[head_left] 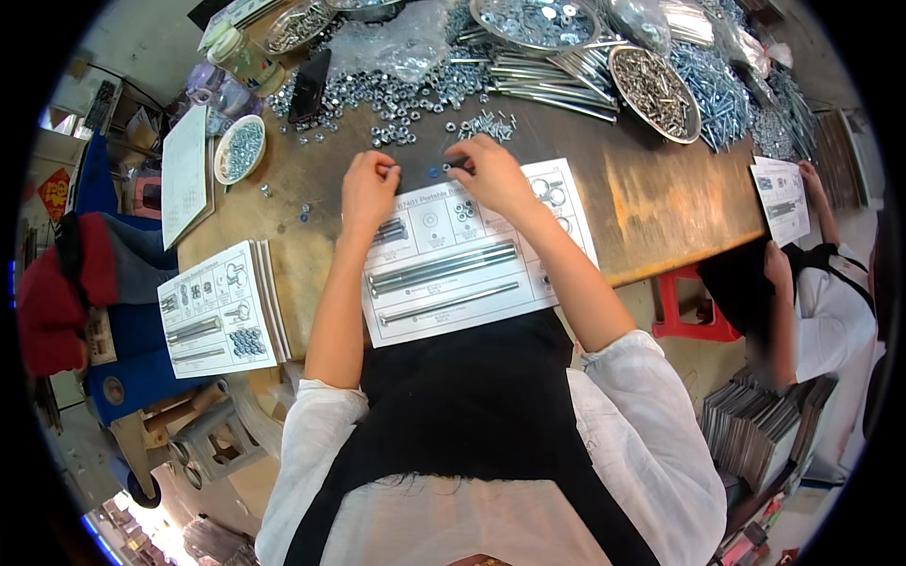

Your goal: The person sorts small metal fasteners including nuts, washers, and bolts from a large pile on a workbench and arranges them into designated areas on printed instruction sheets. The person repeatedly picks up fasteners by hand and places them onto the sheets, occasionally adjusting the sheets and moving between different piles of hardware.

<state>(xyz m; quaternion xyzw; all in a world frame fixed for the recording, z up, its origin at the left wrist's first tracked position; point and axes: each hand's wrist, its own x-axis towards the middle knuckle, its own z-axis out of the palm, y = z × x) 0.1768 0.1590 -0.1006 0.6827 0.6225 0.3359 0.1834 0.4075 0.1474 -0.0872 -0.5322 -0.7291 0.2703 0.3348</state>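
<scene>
My left hand rests over the table just beyond the top left of a white card. Its fingers are pinched together; a bit of something dark shows at the tips, too small to name. My right hand is above the card's top edge, thumb and fingers closed on a small dark cylindrical piece. On the table between both hands lies a small blue ring. Long bolts, nuts and rings appear on the card; whether they are printed or packed, I cannot tell. Loose nuts and short screws lie beyond my hands.
Left are a stack of similar cards and a white bowl of small parts. A phone, long rods, a tray of screws and a tray of washers lie at the back. Another person holds a card at right.
</scene>
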